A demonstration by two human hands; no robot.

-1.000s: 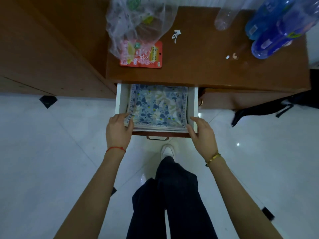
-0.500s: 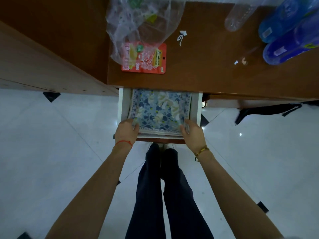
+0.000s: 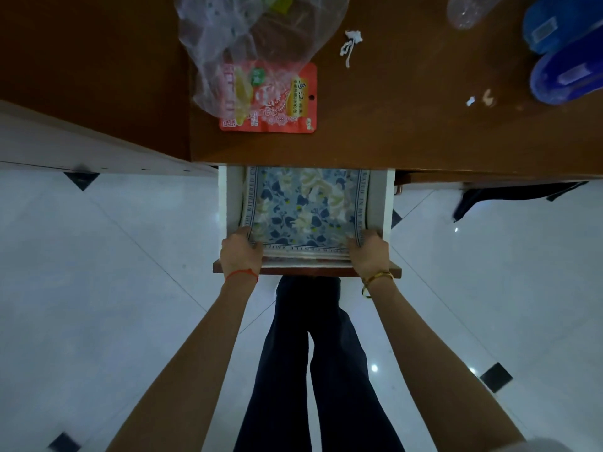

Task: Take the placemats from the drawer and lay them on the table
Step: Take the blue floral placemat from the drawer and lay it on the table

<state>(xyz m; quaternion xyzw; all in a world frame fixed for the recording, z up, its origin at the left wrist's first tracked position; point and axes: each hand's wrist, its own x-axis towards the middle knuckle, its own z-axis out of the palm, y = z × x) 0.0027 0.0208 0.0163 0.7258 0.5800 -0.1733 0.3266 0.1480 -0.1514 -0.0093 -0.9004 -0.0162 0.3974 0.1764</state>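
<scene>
- Several blue floral fabric placemats (image 3: 305, 213) lie stacked in the white open drawer (image 3: 388, 203), near its front edge.
- Left hand (image 3: 240, 252) and right hand (image 3: 368, 252) now pinch the stack's near corners, thumbs on top; a second ago they only rested at the drawer's sides.
- That grip suggests lifting comes next.
- Brown wooden table (image 3: 408, 125) above holds a red snack packet (image 3: 277, 99) near its front edge.
</scene>
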